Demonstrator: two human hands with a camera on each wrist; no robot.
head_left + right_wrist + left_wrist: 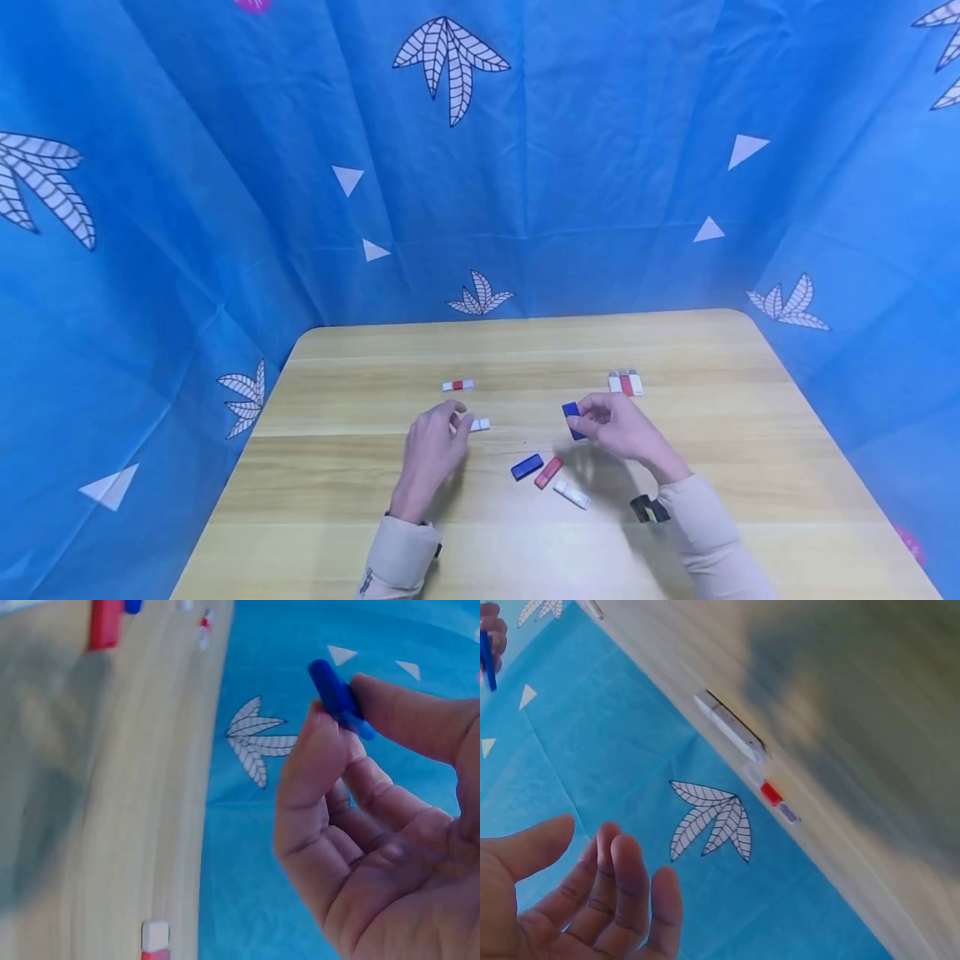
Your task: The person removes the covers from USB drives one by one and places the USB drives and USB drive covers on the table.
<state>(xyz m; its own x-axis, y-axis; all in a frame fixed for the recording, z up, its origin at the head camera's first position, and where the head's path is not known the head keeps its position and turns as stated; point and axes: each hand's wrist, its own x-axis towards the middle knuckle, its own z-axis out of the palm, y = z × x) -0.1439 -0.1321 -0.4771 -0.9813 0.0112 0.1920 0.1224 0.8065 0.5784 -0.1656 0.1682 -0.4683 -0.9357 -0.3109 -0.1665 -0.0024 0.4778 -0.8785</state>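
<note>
Pinching a blue stick [573, 419] between thumb and forefinger, a person's right hand [621, 427] holds it above the bench [337, 508], right of centre in the head view. The left hand [435, 442], fingers loosely bent and gripping nothing, rests beside a white piece [481, 425] near the middle of the frame; whether they touch cannot be told. Toward the lower centre lie a second blue stick [527, 467], a red stick [549, 472] and a white stick [572, 493], all slanted. A white-and-red row [457, 385] sits higher up, left of centre, and a side-by-side cluster [626, 382] stands beyond the right hand.

Handling such a slim stick probably calls for a light two-finger pinch, enough to stop it from twisting without hiding its ends. Levelling it before it meets the bench should help it land flat, while the idle fingers are best kept off neighbouring pieces, which look easy to nudge askew.
</note>
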